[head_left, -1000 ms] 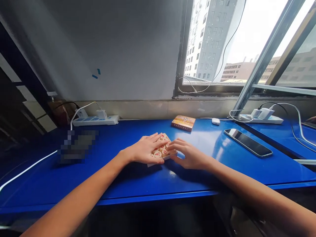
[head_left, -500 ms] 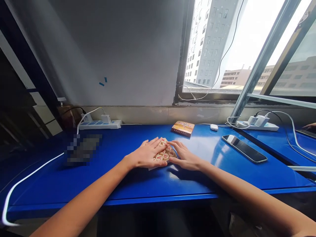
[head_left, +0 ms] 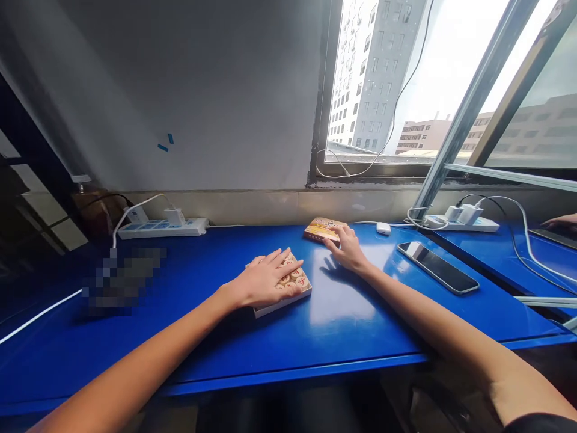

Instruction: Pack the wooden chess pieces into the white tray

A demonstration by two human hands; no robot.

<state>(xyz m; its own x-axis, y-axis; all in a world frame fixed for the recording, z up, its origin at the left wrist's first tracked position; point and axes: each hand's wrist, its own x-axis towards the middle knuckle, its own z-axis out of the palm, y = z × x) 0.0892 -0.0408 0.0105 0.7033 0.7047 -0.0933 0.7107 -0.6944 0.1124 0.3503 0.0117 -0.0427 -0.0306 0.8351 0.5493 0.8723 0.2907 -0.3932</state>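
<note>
My left hand (head_left: 265, 281) lies flat, fingers outstretched, over round Chinese chess pieces (head_left: 296, 275) with red characters. The pieces sit in a shallow pale box tray (head_left: 279, 306) on the blue table; my palm hides many of them. Farther back and to the right, an orange-and-brown printed box lid (head_left: 321, 228) rests on the table. My right hand (head_left: 348, 248) reaches to the lid's right end with its fingers apart. Whether the fingertips touch the lid I cannot tell.
A black smartphone (head_left: 437, 266) lies at the right, with a white earphone case (head_left: 383, 228) behind it. Power strips (head_left: 189, 227) with plugs and cables stand along the wall. A metal frame post (head_left: 469, 102) rises at the right. Another person's hand (head_left: 561, 221) shows at the far right.
My right hand has left the chess pieces and moved back to the lid. My left hand stays on the pieces, and more of the tray shows. The view has shifted slightly right.
</note>
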